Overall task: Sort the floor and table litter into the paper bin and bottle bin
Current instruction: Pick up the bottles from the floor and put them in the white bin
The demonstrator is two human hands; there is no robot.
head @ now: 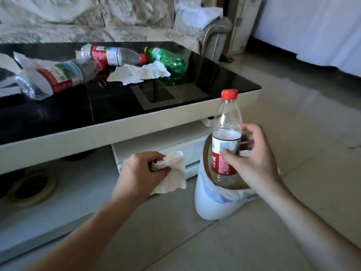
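Right hand (256,159) at 4 o'clock grips a clear bottle (226,145) with a red cap, upright, thumb on the red label, the other fingers (248,128) curled round the far side. Bottle base sits inside the mouth of the white bin (211,200), which stands on the floor (293,212) just beside the counter (136,126) corner. Cannot tell if the base touches anything inside.

Left hand (140,171) at 6 o'clock, left of the bin, pinches a crumpled white tissue (172,173); fingers curled tight around it, the loose end hanging down.

On the black glass counter, 11 to 12 o'clock:
- two clear bottles with red labels lying on their sides, one near the left edge (58,77), one further back (113,56)
- green bottle (168,59) on its side, at right of them
- crumpled paper (140,73) between the green bottle and the clear ones

Sofa (117,22) behind the counter.
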